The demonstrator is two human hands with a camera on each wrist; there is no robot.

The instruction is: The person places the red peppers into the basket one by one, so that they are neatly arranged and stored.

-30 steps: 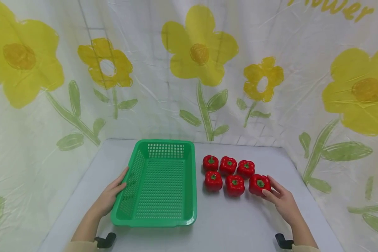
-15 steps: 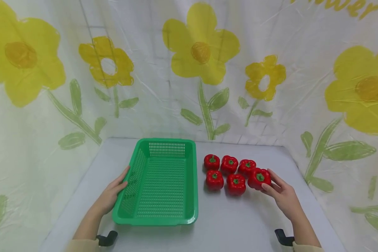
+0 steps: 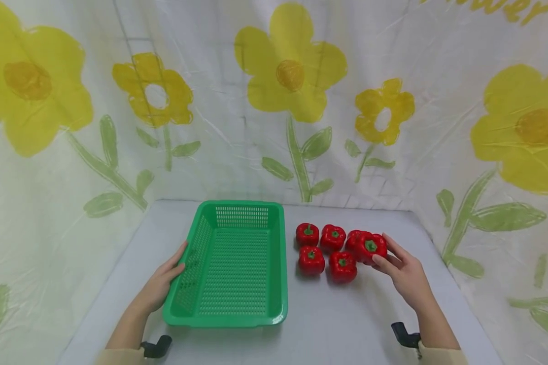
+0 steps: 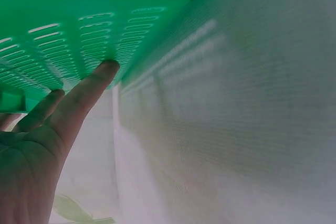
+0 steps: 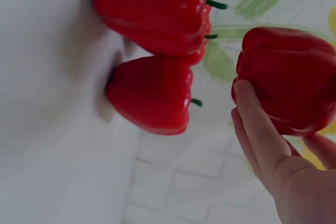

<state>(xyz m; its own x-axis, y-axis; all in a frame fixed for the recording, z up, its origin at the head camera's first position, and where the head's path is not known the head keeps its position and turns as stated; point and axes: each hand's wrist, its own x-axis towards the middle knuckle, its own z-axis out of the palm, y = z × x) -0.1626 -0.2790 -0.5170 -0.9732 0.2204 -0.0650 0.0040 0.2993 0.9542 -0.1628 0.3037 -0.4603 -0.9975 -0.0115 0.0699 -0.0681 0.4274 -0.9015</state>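
In the head view, my right hand [image 3: 406,276] holds a red bell pepper [image 3: 371,247] with a green stem, raised off the table. Thumb and fingers grip its right side. In the right wrist view the same pepper [image 5: 289,77] is off the table, apart from the others. Several more red bell peppers, such as one in front [image 3: 342,267], stand in two rows to its left. My left hand [image 3: 157,286] holds the left side of a green plastic basket [image 3: 283,253], thumb at the rim. In the left wrist view, fingers [image 4: 79,98] touch its slotted outer wall.
The basket, with nothing in it, stands on a white table [image 3: 324,319], left of the peppers. A white curtain [image 3: 219,152] printed with yellow flowers hangs behind the table and along both sides.
My right hand has lifted the held pepper off the table and moved it up and left, partly in front of the back row's right pepper. The left hand and basket keep their places.
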